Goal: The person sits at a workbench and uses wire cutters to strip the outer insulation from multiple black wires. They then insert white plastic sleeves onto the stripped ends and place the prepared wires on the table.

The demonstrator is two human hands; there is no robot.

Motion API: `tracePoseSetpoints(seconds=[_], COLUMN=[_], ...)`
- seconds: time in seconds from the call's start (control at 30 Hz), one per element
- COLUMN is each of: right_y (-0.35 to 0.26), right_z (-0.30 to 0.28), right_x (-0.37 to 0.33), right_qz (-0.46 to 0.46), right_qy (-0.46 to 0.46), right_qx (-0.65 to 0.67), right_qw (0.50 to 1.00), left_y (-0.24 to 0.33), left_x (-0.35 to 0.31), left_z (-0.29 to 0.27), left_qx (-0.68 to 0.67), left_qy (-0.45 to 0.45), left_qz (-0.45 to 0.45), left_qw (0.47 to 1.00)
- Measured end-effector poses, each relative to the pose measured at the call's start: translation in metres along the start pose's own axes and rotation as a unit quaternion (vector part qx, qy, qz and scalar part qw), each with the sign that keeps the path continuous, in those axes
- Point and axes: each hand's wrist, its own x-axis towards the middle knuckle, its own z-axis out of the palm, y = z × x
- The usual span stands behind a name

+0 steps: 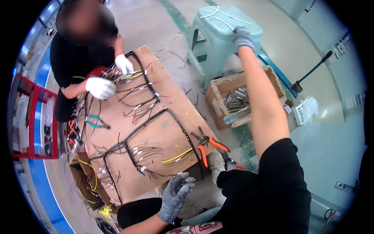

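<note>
My right hand (243,39), in a grey glove, reaches far out to the pale green plastic stool (218,46). Its closed fingers pinch the end of a thin white tube (224,23) on the seat. Another white tube (230,14) lies beside it. Close to my body, my left hand (176,198), also grey-gloved, is at the near edge of the brown board (163,128). Those fingers are curled together around what looks like a thin dark wire (194,169). A black wire harness (144,130) with white-labelled branches lies on the board, next to a yellow wire (177,156).
Orange-handled cutters (203,150) lie at the board's right edge, and green-handled pliers (96,121) towards its left. A co-worker's white-gloved hands (101,87) work on wires at the far side. A cardboard box (218,103) of metal parts stands below the stool.
</note>
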Motion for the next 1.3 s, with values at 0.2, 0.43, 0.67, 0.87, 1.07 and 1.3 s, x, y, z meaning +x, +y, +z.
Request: tracePoseSetpoints(seconds=[0.2,0.43,0.67,0.87,1.07,1.3], right_y=[-0.015,-0.089,-0.103,-0.134,-0.164,-0.163], right_z=[-0.133,-0.228,-0.183,-0.093,-0.077,-0.082], right_x=[-0.152,-0.409,-0.445,-0.41,-0.417,-0.409], right_qz=[0.0,-0.189,-0.236,-0.313,-0.313,-0.262], right_qy=[0.014,-0.417,-0.365,-0.245,-0.388,-0.416], right_qx=[0.647,0.576,0.505,0.277,0.205,0.349], right_qw=[0.763,0.677,0.746,0.875,0.842,0.798], left_y=[0.008,0.004,-0.024,-0.031,-0.03,-0.033], left_x=[-0.01,-0.037,-0.049,-0.038,-0.03,-0.016], left_z=[0.001,0.007,-0.023,-0.056,-0.055,-0.049], left_qx=[0.036,-0.013,-0.071,-0.086,-0.07,-0.043], left_qy=[-0.043,-0.025,0.104,0.161,0.162,0.154], left_qz=[0.005,0.097,0.111,0.136,0.123,0.118], left_qw=[0.998,0.995,0.986,0.974,0.977,0.98])
